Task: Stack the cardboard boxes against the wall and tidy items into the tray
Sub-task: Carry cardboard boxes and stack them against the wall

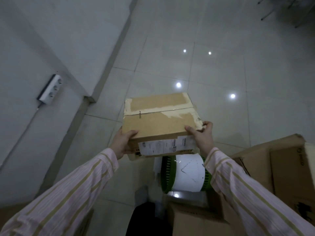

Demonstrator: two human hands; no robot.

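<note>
A small brown cardboard box (158, 120) with torn tape on top and a white shipping label on its near side hangs in the air above the tiled floor. My left hand (121, 143) grips its near left corner, thumb on top. My right hand (203, 136) grips its near right corner. Below the box sits a green slotted tray (166, 174) with a white sheet (187, 174) lying in it. The box hides the tray's far end.
A grey wall (42, 48) with a white power strip (51, 89) runs along the left. A large cardboard box (286, 166) stands at the right, and another (192, 218) lies near my feet. Chair legs (272, 11) show at the far top right.
</note>
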